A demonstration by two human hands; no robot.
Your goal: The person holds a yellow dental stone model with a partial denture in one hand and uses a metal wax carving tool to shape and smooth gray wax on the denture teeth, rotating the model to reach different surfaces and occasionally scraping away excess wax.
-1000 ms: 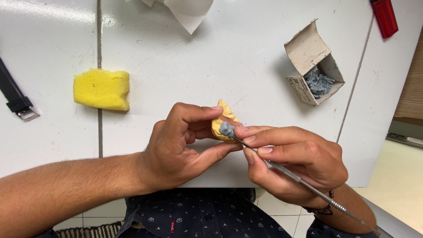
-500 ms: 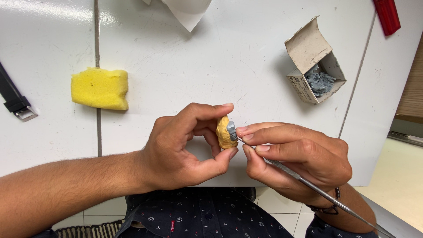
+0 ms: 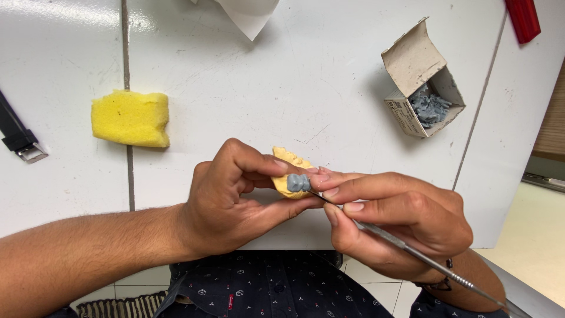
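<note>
Left hand (image 3: 235, 203) grip closed on yellow dental cast (image 3: 288, 176) bearing grey wax (image 3: 298, 182), above white surface (image 3: 282, 88). Right hand (image 3: 400, 221) grip closed on metal tool (image 3: 412, 250), tip touching the wax

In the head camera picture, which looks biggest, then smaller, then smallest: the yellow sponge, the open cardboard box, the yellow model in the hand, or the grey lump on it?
1. Yellow sponge and open cardboard box: look about alike, too close to rank.
2. Yellow model, partly hidden by fingers.
3. Grey lump, smallest.
</note>
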